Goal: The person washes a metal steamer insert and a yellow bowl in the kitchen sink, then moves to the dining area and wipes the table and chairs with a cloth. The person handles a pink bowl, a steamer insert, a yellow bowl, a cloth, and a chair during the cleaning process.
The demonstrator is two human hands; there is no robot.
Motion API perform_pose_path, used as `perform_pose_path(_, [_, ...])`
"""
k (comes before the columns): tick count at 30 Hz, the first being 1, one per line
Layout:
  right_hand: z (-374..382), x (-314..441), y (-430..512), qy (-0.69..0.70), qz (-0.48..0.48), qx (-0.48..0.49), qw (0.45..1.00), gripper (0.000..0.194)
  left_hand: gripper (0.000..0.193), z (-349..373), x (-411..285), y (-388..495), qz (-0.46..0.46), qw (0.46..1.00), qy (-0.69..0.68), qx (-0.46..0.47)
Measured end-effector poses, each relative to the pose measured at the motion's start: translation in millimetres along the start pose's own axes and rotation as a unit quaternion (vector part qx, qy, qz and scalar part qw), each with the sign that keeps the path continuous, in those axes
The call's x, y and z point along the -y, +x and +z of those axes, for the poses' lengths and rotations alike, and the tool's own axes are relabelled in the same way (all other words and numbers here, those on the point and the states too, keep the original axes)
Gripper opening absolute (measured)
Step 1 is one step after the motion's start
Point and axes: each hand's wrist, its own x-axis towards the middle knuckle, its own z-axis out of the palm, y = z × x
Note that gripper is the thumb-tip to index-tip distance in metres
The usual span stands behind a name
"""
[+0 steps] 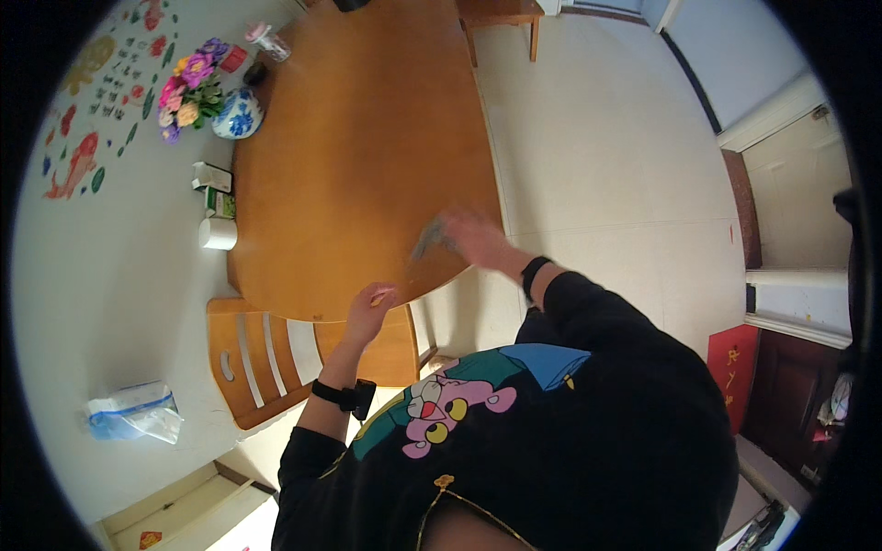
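Note:
My right hand (475,237) is at the near right edge of the wooden table (372,158), its fingers closed on a grey cloth (432,236). Hand and cloth are blurred, and the cloth lies at or just above the tabletop; which of the two I cannot tell. Over the table's near edge, left of the cloth, my left hand (372,306) has its fingers curled with thumb and fingertips close together. Whether something small is between them is not plain.
A wooden chair (258,358) stands at the near left. Along the wall side are a white cylindrical container (218,234), small boxes (219,202), a blue-and-white vase (238,116) with flowers and a clear bottle (269,43). A wooden stool (499,10) is beyond the far right.

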Motion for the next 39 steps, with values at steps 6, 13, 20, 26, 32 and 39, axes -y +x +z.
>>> perform_pose_path(6, [-39,-227,24,0.213,0.513,-0.037,0.831,0.047,0.036,73,-38,88,-0.002,0.991,0.123,-0.051])
perform_pose_path(13, [25,-114,-13,0.643,0.519,0.023,0.563,0.049,0.053,128,-88,235,0.146,0.936,0.31,-0.082])
perform_pose_path(20, [38,-106,-31,0.778,0.542,-0.016,0.317,0.051,0.057,162,-134,353,0.194,0.918,0.336,-0.079])
perform_pose_path(26, [81,-177,50,0.701,0.446,-0.15,0.537,0.054,0.063,172,-133,379,0.216,0.907,0.344,-0.11])
perform_pose_path(32, [124,-306,143,0.75,0.393,-0.122,0.518,0.065,0.062,183,-132,383,0.186,0.894,0.378,-0.152])
perform_pose_path(39, [98,-197,10,0.696,0.419,0.107,0.573,0.072,0.055,159,-164,424,0.127,0.942,0.27,-0.151])
